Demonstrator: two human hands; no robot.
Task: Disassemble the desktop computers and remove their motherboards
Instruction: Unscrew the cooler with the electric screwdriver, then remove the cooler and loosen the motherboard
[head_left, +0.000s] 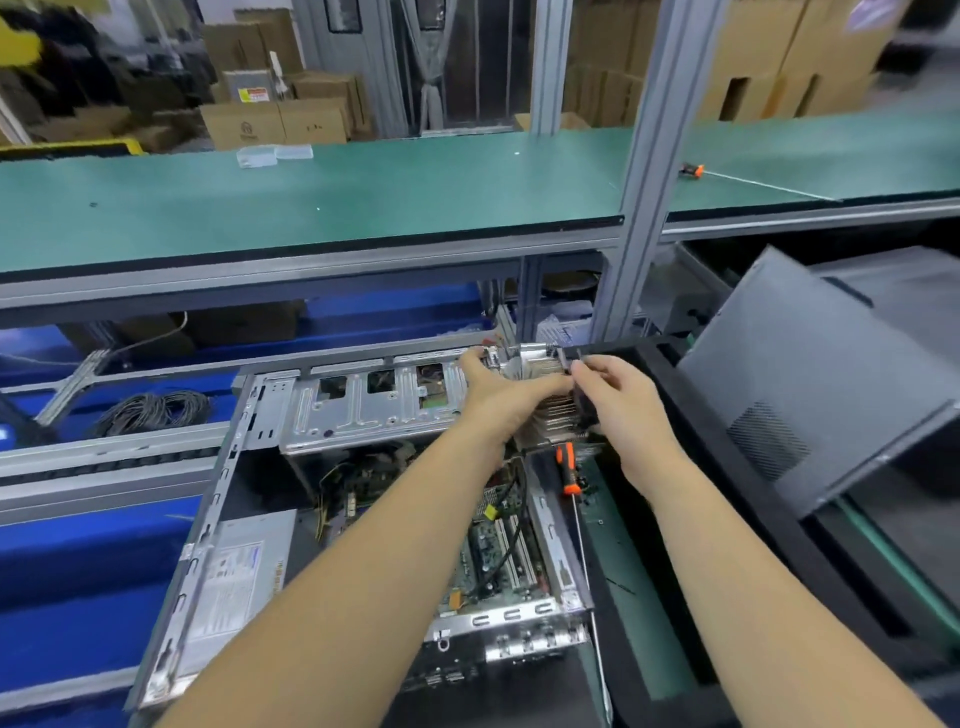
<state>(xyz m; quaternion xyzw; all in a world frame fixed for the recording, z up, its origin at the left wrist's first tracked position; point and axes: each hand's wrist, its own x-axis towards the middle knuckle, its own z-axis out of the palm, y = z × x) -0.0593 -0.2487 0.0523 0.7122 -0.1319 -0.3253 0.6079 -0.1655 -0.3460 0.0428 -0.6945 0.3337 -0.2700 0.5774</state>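
Warehouse backdrop of stacked cardboard boxes (270, 122) behind a green-topped upper shelf (311, 208) on grey aluminium framing; box printing too blurred to read. On that shelf, small clear plastic pieces (272, 155) at left and an orange-and-black tool (692, 170) far right.

Lower left: blue bins (78, 571) under the rails and a coil of dark cable (153, 410).

Centre left: open desktop case (363, 405) lying on its side, silver drive cage across the top, tangle of wires beneath. Silver power supply (234, 587) in the near-left corner, its white label carrying print too small to read. Green motherboard (498, 540) inside the case at right, partly hidden by the left forearm, black cables running over it.

Centre: left hand (498, 395) reaching over the case's far right corner, fingers curled around a finned metal heatsink (550, 410), gripping its left side. Right hand (628, 400) just beside, fingers bent and pinching the black part on the heatsink's right side. Both hands closed on the same piece, held above the case's edge.

Below the hands: screwdriver (567, 470) with orange-and-black handle, long shaft running down along the case's right side over the green mat (639, 597).

Right: grey side panel (810, 384), tilted, with a perforated vent patch, resting against a dark tray.
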